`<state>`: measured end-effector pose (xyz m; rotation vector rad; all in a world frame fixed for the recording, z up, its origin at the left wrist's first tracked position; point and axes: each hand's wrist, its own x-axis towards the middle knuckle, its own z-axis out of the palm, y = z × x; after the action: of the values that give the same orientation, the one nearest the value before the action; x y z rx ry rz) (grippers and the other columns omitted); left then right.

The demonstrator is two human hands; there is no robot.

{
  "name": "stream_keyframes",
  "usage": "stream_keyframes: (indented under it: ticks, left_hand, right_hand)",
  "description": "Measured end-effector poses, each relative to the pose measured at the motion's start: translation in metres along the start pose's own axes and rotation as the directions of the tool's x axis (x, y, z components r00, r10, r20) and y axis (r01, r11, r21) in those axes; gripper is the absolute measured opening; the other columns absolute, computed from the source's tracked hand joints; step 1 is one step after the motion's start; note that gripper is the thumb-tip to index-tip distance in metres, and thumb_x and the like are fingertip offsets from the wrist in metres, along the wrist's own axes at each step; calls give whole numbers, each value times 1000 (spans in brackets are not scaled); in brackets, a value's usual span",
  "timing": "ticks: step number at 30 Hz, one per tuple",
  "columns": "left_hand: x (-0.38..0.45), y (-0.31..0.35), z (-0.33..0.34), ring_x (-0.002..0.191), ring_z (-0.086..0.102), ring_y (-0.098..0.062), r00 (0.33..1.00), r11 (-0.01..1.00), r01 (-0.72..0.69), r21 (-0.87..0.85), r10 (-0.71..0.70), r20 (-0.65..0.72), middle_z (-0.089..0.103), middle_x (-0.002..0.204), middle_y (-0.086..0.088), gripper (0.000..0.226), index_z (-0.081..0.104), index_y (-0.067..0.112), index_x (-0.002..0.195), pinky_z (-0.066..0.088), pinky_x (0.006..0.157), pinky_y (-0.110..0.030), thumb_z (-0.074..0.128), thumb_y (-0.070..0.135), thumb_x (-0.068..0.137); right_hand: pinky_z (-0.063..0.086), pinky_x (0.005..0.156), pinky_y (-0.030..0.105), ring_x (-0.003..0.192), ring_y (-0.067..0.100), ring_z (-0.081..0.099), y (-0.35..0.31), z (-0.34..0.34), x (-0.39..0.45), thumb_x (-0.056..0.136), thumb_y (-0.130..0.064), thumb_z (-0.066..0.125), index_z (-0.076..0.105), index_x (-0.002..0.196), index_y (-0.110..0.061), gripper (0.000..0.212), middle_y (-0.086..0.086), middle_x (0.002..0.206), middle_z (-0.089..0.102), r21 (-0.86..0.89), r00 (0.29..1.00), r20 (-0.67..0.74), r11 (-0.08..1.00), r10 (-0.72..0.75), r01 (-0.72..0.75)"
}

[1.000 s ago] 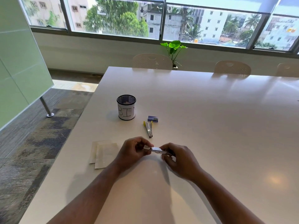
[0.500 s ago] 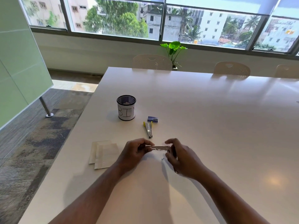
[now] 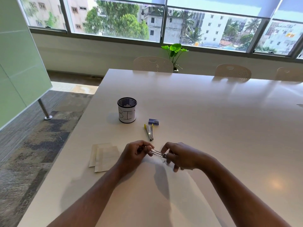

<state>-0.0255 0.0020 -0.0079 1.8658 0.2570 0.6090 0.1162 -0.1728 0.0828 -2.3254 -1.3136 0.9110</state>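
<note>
A slim silver metal stapler [image 3: 158, 153] is held just above the white surface [image 3: 213, 128], between both hands. The left hand [image 3: 134, 154] curls around its left end; the right hand [image 3: 182, 157] pinches its right end (blurred, so the exact finger placement is unclear). Just beyond lie a yellow-tipped metal stapler [image 3: 149, 132] and a small blue box [image 3: 153, 121].
</note>
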Motion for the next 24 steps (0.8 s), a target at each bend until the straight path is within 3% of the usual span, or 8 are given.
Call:
stream_keyframes:
  ticks: [3,6,10,14,16,18,21,24]
  left_hand:
    - [1,0,-1,73,68,-10,999,998,43,-47,-45,-31,79,82,-1,13,77,29,99,49,66,-20,66,36,97]
    - [3,1,-2,72,68,-12,996,994,64,-86,-69,-63,79,81,-3,19,77,38,99,50,66,-23,64,50,91]
    - [1,4,1,66,65,-7,989,985,103,-137,-116,-94,78,77,-6,14,78,33,95,49,65,-20,66,41,94]
    - [-1,7,2,70,65,-7,988,990,102,-99,-113,-107,77,78,1,10,77,21,99,52,70,-22,69,26,99]
    - [-1,10,2,72,64,-1,989,997,74,-24,-77,-129,75,79,11,8,76,19,102,49,70,-17,70,21,98]
    - [1,16,1,83,68,1,990,997,49,56,-41,-136,76,94,12,12,74,20,109,53,79,-19,70,18,98]
    - [5,25,-2,108,67,-12,993,968,-17,252,47,-112,73,118,0,28,70,13,123,52,99,-29,72,20,96]
    - [10,28,-16,119,60,-19,991,876,-40,481,96,-92,68,127,-5,40,65,11,130,44,103,-28,74,27,94]
  right_hand:
    - [59,74,36,76,16,74,-2,3,1,105,-48,44,59,118,-28,29,-2,98,76,-126,992,-107,991,-60,46]
    - [49,68,33,79,9,60,2,17,0,88,-80,46,59,120,-35,57,-13,93,67,-287,953,-266,956,-145,66]
    - [50,72,34,85,14,62,11,34,3,94,-51,66,66,113,-33,26,-14,98,62,-257,849,-475,959,-231,118]
    - [54,74,36,83,12,65,17,40,5,96,-41,68,72,110,-32,17,-13,106,62,-187,812,-540,972,-220,138]
    - [53,73,34,78,4,59,22,41,7,96,-39,68,73,108,-32,15,-14,105,61,-163,790,-578,977,-205,134]
    - [51,73,32,77,0,56,27,40,10,96,-39,68,73,107,-31,14,-15,103,62,-141,770,-612,983,-179,116]
    - [51,74,32,84,11,63,33,37,16,96,-39,68,74,107,-27,18,-12,103,64,-107,748,-654,993,-110,51]
    - [53,77,35,91,21,66,41,32,24,96,-40,69,76,110,-22,24,-4,106,68,-70,713,-700,997,-34,-22]
